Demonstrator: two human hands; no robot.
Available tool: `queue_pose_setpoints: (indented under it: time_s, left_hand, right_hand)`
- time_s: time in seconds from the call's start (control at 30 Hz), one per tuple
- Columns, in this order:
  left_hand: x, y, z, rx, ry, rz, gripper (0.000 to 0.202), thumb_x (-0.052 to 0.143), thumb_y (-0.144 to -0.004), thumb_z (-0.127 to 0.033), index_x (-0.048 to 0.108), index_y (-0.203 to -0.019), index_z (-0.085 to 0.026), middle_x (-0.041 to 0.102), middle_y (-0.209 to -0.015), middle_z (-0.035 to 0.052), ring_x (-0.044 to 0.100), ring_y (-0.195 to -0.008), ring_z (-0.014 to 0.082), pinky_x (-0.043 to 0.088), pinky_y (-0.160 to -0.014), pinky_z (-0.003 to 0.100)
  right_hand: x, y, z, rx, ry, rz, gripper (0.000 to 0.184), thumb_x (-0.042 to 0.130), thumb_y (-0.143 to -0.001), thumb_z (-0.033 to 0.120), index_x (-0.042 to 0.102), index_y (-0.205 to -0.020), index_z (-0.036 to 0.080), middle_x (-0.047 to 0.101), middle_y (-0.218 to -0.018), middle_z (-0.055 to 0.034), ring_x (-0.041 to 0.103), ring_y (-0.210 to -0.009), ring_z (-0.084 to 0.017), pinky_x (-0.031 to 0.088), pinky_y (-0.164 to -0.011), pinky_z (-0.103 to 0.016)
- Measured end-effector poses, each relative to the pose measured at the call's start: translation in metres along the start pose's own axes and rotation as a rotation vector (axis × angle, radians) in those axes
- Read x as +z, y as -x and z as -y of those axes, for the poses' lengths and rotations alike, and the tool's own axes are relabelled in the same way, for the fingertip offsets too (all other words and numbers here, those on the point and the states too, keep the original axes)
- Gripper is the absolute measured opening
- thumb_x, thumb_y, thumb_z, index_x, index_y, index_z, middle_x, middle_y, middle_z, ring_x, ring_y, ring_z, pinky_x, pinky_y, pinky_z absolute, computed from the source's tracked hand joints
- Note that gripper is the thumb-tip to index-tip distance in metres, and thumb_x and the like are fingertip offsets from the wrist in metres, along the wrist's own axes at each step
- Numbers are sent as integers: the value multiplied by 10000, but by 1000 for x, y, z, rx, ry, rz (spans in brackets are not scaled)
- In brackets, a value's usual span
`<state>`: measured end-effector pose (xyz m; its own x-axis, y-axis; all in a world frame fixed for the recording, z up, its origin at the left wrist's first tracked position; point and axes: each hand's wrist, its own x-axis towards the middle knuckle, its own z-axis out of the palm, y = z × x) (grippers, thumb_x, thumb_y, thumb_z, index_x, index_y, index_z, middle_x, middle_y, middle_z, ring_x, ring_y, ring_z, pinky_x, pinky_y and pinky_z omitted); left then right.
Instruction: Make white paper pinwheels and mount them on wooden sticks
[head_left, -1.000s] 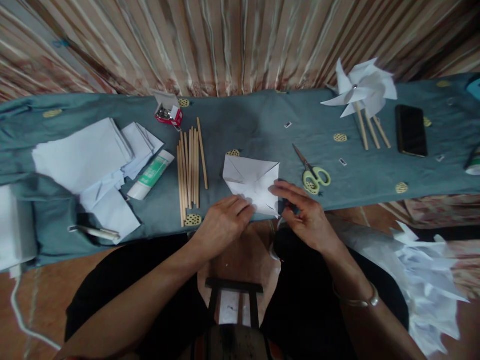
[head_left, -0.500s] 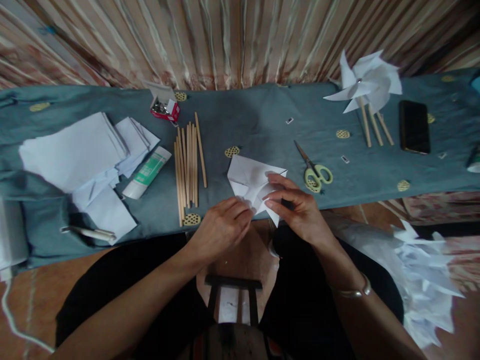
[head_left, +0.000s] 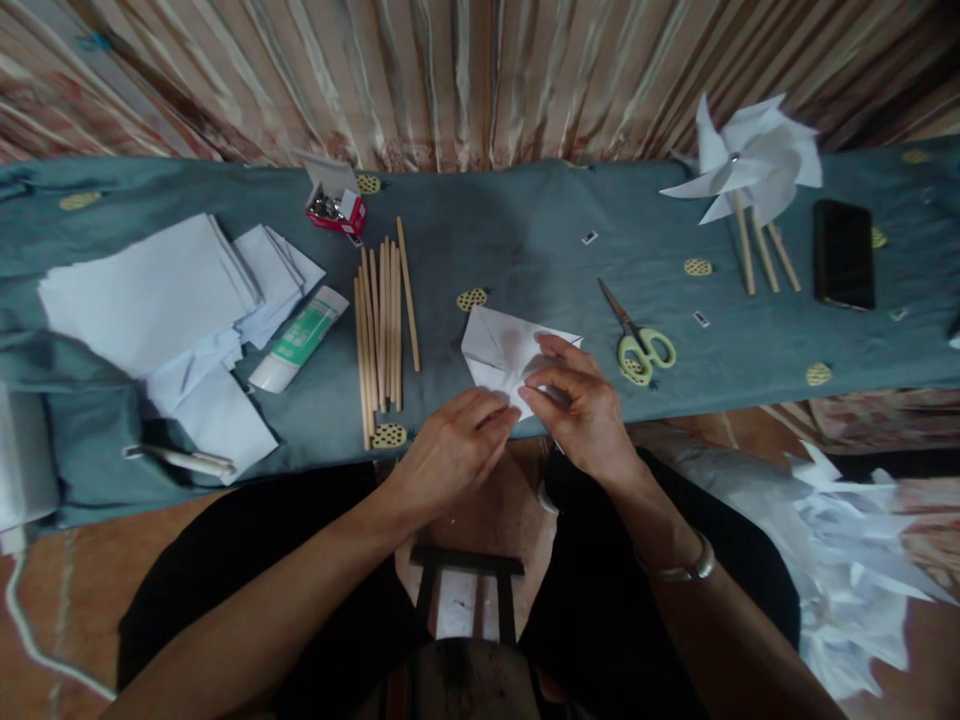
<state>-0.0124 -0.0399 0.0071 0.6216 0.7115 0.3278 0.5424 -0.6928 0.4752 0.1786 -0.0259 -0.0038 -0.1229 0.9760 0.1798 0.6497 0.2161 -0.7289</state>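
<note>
A folded white paper square (head_left: 501, 350) lies near the front edge of the teal cloth-covered table (head_left: 525, 240). My left hand (head_left: 454, 450) rests on its near corner with the fingers pressed down on the paper. My right hand (head_left: 581, 405) has its fingers curled over the paper's right side, bending a flap toward the centre. Both hands meet over the sheet's near half and hide it.
Wooden sticks (head_left: 382, 315) lie left of the paper, with a glue tube (head_left: 298, 340), a stack of white sheets (head_left: 157, 300) and a red pin box (head_left: 337, 210). Right: green scissors (head_left: 637, 345), finished pinwheels (head_left: 750, 165), a black phone (head_left: 844, 255). More pinwheels (head_left: 855, 560) lie at floor level.
My right hand has moved from the paper's right corner inward, folding a flap toward the centre. My left hand has stayed on the near corner. The view has shifted slightly.
</note>
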Motion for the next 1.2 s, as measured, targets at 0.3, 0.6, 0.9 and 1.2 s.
queue_pose_setpoints:
  time_s: [0.3,0.6,0.9,1.2]
  left_hand:
    - [2,1,1,-37,32,27,195,497,-942,-137,636,-1072,-94,670,-998,100,626,-939,204,588,-812,366]
    - [2,0,0,-30,40,-4,185,505,-935,-132,640,-1057,-98,671,-988,101,634,-943,203,591,-822,363]
    - [1,0,0,-38,47,5,192,503,-933,-132,640,-1067,-112,673,-1001,98,641,-954,206,597,-819,375]
    - [2,1,0,-44,35,18,191,501,-932,-138,643,-1058,-112,670,-991,98,638,-953,206,593,-828,372]
  right_hand:
    - [1,0,3,28,1,-10,25,666,-822,235,686,-830,224,595,-1328,-98,552,-1233,-268,439,-1051,-485]
    - [0,0,2,27,10,5,27,662,-826,259,681,-822,240,593,-1332,-81,559,-1215,-275,449,-1030,-489]
    - [2,2,1,-25,41,5,68,642,-847,287,690,-886,258,573,-1344,-49,552,-1220,-265,445,-1054,-490]
    - [-1,5,8,-134,153,71,214,502,-938,280,693,-1033,265,510,-1430,-64,472,-1315,-298,411,-1086,-529]
